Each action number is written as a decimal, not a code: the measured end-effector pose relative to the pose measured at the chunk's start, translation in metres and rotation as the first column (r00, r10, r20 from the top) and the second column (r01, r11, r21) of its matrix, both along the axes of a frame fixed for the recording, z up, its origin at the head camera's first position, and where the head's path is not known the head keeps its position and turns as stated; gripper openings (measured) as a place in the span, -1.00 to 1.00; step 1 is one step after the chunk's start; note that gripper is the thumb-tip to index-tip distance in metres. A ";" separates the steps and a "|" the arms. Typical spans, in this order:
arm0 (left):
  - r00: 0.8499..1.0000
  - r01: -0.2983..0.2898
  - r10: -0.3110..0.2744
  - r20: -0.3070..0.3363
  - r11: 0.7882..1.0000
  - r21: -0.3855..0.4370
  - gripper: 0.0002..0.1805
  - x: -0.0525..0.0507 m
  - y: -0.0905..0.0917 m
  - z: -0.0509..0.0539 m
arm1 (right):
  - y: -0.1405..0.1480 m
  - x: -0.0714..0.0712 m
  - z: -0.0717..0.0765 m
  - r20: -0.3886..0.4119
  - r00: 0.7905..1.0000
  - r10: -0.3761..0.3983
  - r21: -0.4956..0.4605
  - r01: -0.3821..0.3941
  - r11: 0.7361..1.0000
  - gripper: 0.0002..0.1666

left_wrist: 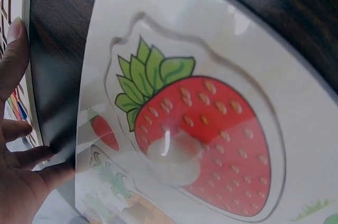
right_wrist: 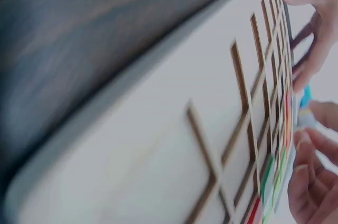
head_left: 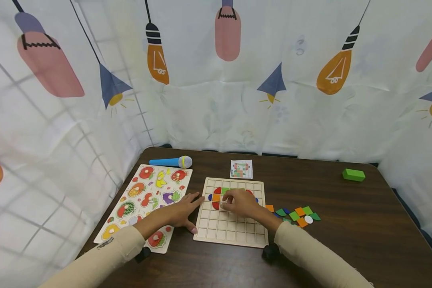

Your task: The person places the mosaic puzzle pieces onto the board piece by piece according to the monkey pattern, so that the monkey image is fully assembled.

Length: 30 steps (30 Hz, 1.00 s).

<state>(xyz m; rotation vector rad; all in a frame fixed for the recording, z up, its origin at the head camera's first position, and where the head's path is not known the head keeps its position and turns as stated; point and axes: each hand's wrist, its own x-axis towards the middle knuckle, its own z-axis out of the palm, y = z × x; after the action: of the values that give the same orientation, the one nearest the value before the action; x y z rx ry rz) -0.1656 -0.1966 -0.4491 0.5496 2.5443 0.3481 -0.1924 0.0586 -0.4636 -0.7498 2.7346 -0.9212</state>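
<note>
One grid board [head_left: 234, 237] lies flat on the tabletop [head_left: 363, 224]; take its centre as your clock's hub. Your left hand [head_left: 181, 210] is spread at nine o'clock, thumb touching the rim, grasping nothing. Your right hand [head_left: 241, 203] reaches over the upper half with thumb and fingers drawn together; whether they pinch a piece, I cannot tell. Expect the board to be light, stiff and apt to slide, so brace it by its rim at nine o'clock rather than lean on its middle. The loose pieces [head_left: 294, 216] at three o'clock look thin, rigid and smooth: take each by opposite edges, since a flat grip may slip. Mind the orange square [head_left: 216, 197] between ten and eleven o'clock; a brushing knuckle could nudge it loose
</note>
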 end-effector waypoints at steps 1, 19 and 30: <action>1.000 -0.001 0.001 0.000 1.000 -0.002 0.19 0.000 0.000 -0.001 | 0.005 0.000 0.000 -0.016 1.000 0.016 -0.007 -0.017 1.000 -0.82; 1.000 0.001 -0.001 -0.006 1.000 -0.008 0.20 0.001 0.000 -0.004 | 0.125 -0.007 0.005 0.038 0.994 0.101 -0.110 -0.096 0.989 -0.72; 1.000 -0.010 0.010 -0.012 1.000 -0.017 0.18 0.000 -0.001 -0.003 | 0.172 0.007 -0.001 0.082 0.985 0.149 -0.026 -0.147 0.989 -0.75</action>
<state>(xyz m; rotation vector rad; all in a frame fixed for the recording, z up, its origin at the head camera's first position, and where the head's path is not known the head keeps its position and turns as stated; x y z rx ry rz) -0.1660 -0.1978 -0.4521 0.5349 2.5601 0.3273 -0.1858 0.2311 -0.4651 -0.8835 2.5616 -0.9274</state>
